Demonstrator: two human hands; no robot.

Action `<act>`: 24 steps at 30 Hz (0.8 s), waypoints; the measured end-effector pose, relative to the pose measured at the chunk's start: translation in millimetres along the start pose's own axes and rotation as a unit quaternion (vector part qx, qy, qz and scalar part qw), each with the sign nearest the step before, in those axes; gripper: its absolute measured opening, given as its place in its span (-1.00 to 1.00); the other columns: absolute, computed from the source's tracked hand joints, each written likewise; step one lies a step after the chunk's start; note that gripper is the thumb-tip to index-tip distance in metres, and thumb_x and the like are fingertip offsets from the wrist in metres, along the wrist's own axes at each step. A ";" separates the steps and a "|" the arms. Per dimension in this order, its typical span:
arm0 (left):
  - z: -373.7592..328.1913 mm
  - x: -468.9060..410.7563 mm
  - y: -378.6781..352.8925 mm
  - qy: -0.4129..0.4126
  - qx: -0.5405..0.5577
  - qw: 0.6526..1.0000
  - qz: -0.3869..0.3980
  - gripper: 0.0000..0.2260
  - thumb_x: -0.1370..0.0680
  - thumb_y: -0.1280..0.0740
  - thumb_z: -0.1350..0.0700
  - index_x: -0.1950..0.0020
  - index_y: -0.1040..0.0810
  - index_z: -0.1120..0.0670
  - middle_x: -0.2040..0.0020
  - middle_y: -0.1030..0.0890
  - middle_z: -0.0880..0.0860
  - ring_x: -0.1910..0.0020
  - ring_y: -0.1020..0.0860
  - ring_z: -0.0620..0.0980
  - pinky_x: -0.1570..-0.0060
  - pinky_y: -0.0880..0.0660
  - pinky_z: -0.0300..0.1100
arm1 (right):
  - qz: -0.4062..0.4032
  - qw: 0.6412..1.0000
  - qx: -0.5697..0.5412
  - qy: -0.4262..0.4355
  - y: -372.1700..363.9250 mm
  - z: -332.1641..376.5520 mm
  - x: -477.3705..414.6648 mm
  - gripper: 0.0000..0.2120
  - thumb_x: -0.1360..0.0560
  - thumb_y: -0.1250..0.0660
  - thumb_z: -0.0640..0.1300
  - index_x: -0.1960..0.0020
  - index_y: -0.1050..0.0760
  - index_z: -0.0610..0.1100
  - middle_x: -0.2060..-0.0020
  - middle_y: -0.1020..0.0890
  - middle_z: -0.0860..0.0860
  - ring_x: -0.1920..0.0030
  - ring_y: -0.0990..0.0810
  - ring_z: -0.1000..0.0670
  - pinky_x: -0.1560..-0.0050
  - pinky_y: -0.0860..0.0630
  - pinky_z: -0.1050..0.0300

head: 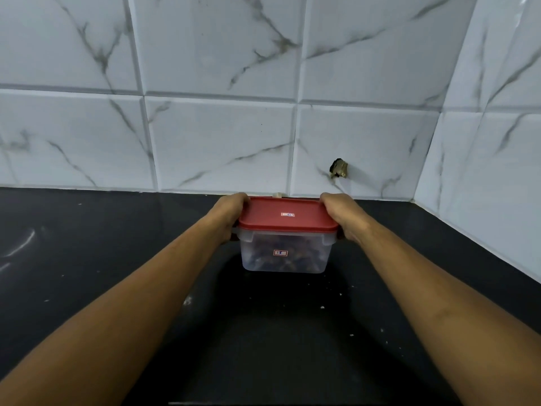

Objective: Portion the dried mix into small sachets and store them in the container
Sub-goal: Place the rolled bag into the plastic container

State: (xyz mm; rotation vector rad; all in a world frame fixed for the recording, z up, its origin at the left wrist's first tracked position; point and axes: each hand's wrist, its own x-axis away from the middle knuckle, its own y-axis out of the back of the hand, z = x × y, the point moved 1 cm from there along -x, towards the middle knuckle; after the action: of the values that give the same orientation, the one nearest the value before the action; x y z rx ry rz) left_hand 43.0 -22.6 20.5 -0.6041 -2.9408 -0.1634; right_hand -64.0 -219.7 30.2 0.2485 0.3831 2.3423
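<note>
Red lid (285, 213) sits flat on a clear plastic container (284, 256), which stands, as far as the shadow under it shows, on the black counter (117, 259), close to the tiled wall (219, 142) and a little right of centre; dark brown pieces (292, 260) show through the clear side, but whether they are loose mix or sachets I cannot tell; one small sticker (287, 214) is on the lid and another (280, 253) on the near side.

Left hand (231, 218) grips the lid's left end and the right hand (339, 215) its right end; the fingers of each are curled close together over the far corners, while the thumbs are mostly hidden down by the rim.

No sachets and no spare mix lie in view, so I judge the step to be at the lid itself: either seating it to finish storing or prising it off to begin; the picture alone does not settle which. Either way the next move calls for even force at both ends; to open, one hand should hold the tub down while the other peels a corner up, gently, so the contents do not jump out; to close, a press along each edge until the rim seats.

Pale crumbs (187, 301) dot the counter nearer the person; a broken stub (338, 169) sticks out of the wall above the right hand.
</note>
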 end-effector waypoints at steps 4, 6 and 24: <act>2.9 -7.4 -2.0 0.035 0.039 0.999 0.008 -0.77 -0.66 -0.33 -0.08 0.06 -0.54 0.05 0.25 -0.58 0.02 0.36 -0.55 0.00 0.44 -0.50 -0.16 | 0.036 0.998 -0.041 -0.042 -1.8 -5.9 -2.5 -0.80 -0.69 -0.25 0.02 -0.03 -0.53 -0.10 0.11 -0.65 -0.07 0.17 -0.63 -0.05 0.24 -0.57 0.05; 4.3 -12.4 -2.8 0.036 0.059 0.997 0.012 -0.82 -0.66 -0.35 -0.03 0.02 -0.57 0.06 0.20 -0.62 0.04 0.28 -0.59 0.01 0.32 -0.53 -0.11 | 0.046 0.996 -0.051 -0.054 -1.4 -7.5 -5.6 -0.77 -0.69 -0.27 0.05 -0.09 -0.53 -0.10 0.10 -0.65 -0.07 0.17 -0.63 -0.06 0.26 -0.58 0.00; -29.6 -17.1 4.1 -0.276 -0.436 0.854 -0.065 -0.63 -0.67 -0.21 -0.12 -0.45 -0.50 -0.07 -0.45 -0.49 0.09 -0.39 -0.48 0.16 -0.34 -0.45 0.13 | 0.009 0.998 0.054 0.035 0.9 -4.7 -12.3 -0.66 -0.66 -0.32 0.06 -0.23 -0.53 -0.20 -0.03 -0.65 -0.11 0.01 -0.67 -0.11 -0.06 -0.66 -0.10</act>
State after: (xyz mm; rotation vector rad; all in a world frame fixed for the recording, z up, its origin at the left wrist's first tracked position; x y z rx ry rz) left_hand 63.4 -29.4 47.4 -0.5993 -3.3173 -1.6584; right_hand -57.2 -229.9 25.2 0.2219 0.5453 2.3556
